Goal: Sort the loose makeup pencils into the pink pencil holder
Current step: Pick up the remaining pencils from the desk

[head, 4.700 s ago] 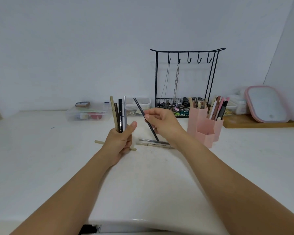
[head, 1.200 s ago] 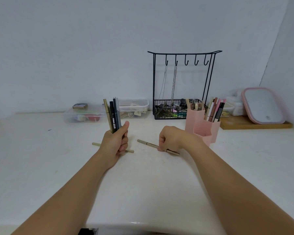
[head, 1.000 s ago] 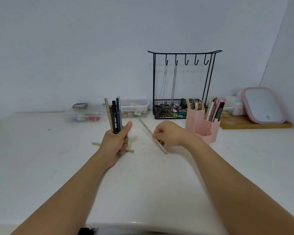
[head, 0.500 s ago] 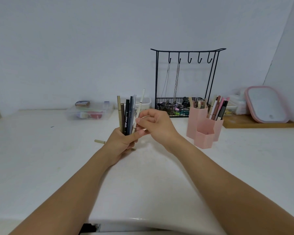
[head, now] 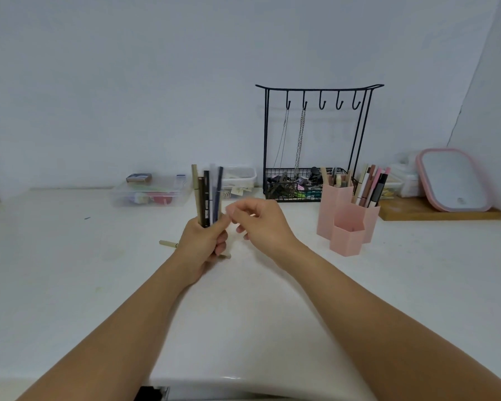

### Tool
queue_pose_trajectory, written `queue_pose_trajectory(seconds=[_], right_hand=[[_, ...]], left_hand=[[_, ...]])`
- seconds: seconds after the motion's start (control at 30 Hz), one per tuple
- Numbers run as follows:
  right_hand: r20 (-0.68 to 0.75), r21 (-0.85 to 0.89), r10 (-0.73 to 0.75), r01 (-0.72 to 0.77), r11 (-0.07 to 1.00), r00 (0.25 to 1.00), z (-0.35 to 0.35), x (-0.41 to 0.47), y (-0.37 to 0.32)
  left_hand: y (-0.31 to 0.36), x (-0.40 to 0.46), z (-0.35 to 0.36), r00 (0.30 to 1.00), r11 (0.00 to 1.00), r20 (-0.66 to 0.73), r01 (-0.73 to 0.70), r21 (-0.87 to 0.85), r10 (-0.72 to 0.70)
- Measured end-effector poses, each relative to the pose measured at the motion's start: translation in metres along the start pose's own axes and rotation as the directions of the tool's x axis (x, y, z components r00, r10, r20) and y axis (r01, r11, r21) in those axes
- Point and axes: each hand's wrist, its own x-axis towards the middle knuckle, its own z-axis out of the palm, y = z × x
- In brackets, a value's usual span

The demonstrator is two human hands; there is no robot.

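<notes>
Bundle of pencils point(head: 208, 195) gripped upright in left hand point(head: 204, 241) — none dropped into pink holder point(head: 348, 224) yet. Right hand point(head: 262, 224) loosely curled, holding nothing. One pencil point(head: 168, 243) left on surface point(head: 70, 270).

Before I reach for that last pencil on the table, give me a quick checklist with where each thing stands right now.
1. Bundle secure: ok. Left hand grips the pencils upright.
2. Right hand free to pick: ok. Its fingers are loosely curled and hold nothing.
3. Loose pencil located: ok. It lies on the table behind the left hand, partly hidden.
4. Other loose pencils left: cannot tell what the hands hide; none show.
5. Room in holder: ok. The front cup looks empty; the back cups hold pencils.
6. Path to holder: ok. Nothing lies between the hands and it.
</notes>
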Motion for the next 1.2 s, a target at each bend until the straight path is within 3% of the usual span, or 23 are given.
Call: queue_pose_trajectory(seconds=[0.07, 0.13, 0.23, 0.33, 0.47, 0.67, 0.8, 0.87, 0.93, 1.03, 1.1, 1.2], right_hand=[[-0.079, -0.016, 0.024, -0.026, 1.000, 0.997, -0.003, 0.003, 0.003], [-0.063, -0.160, 0.008, -0.018, 0.987, 0.998, -0.004, 0.005, 0.010], [0.149, -0.452, -0.007, 0.075, 0.889, 0.989, 0.005, -0.002, 0.025], [0.281, -0.558, -0.002, 0.165, 0.814, 0.960, 0.015, -0.008, 0.032], [0.269, -0.572, -0.015, 0.172, 0.802, 0.963, 0.014, -0.005, 0.025], [0.211, -0.859, 0.109, 0.131, 0.495, 0.972, -0.025, 0.009, 0.025], [0.194, -0.898, 0.236, 0.075, 0.433, 0.952, -0.052, 0.014, 0.028], [0.198, -0.879, 0.282, 0.043, 0.474, 0.939, -0.056, 0.017, 0.027], [0.182, -0.789, 0.307, -0.047, 0.613, 0.934, -0.056, 0.019, 0.023], [0.195, -0.322, 0.295, -0.223, 0.920, 0.936, -0.050, 0.012, 0.009], [0.259, -0.067, 0.227, -0.217, 0.974, 0.939, -0.041, 0.004, -0.003], [0.293, 0.025, 0.114, -0.126, 0.992, 0.949, -0.020, -0.005, -0.013]], left_hand=[[0.003, 0.002, -0.001, 0.997, 0.997, -0.074, 0.001, -0.077, -0.007], [0.005, 0.003, -0.004, 0.991, 0.994, -0.132, -0.009, -0.112, -0.006], [0.006, 0.003, -0.005, 0.987, 0.987, -0.160, -0.022, -0.157, -0.004], [0.007, 0.003, -0.005, 0.983, 0.980, -0.181, -0.027, -0.195, -0.009], [0.005, 0.007, -0.008, 0.970, 0.978, -0.242, -0.034, -0.204, -0.017], [0.000, 0.008, -0.011, 0.986, 0.991, -0.147, 0.060, -0.122, -0.078], [0.000, 0.007, -0.009, 0.988, 0.993, -0.116, 0.091, -0.081, -0.100], [0.000, 0.007, -0.010, 0.988, 0.990, -0.106, 0.101, -0.097, -0.111], [0.000, 0.007, -0.010, 0.988, 0.986, -0.092, 0.114, -0.119, -0.125], [0.002, 0.006, -0.009, 0.989, 0.986, -0.072, 0.120, -0.115, -0.128], [0.003, 0.004, -0.006, 0.995, 0.990, -0.030, 0.092, -0.110, -0.096], [0.004, -0.002, -0.002, 0.999, 0.995, 0.046, 0.018, -0.098, -0.013]])
